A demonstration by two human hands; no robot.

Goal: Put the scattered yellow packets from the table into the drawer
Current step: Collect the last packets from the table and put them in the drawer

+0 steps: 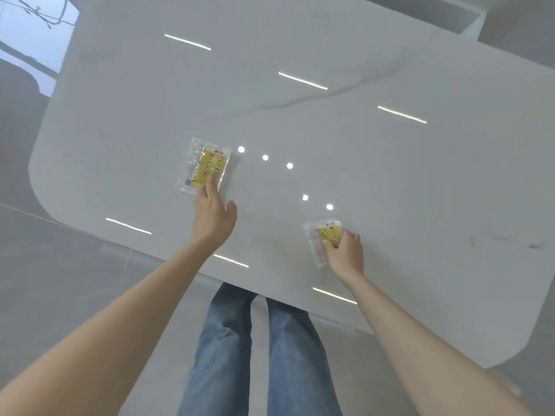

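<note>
Two yellow packets in clear wrappers lie on the glossy white table [390, 175]. The left packet [204, 163] lies flat toward the table's left side; my left hand [213, 214] reaches out with straight fingers and its fingertips touch the packet's near end. The right packet [322, 238] lies close to the table's near edge; my right hand [345, 250] has its fingers curled over the packet and grips it, hiding part of the packet. No drawer is in view.
The table's near edge runs diagonally from left to lower right, with rounded corners. Ceiling lights reflect on the tabletop. My legs in blue jeans [258, 349] stand on the grey floor below the edge. A white ledge [435, 16] lies beyond the far edge.
</note>
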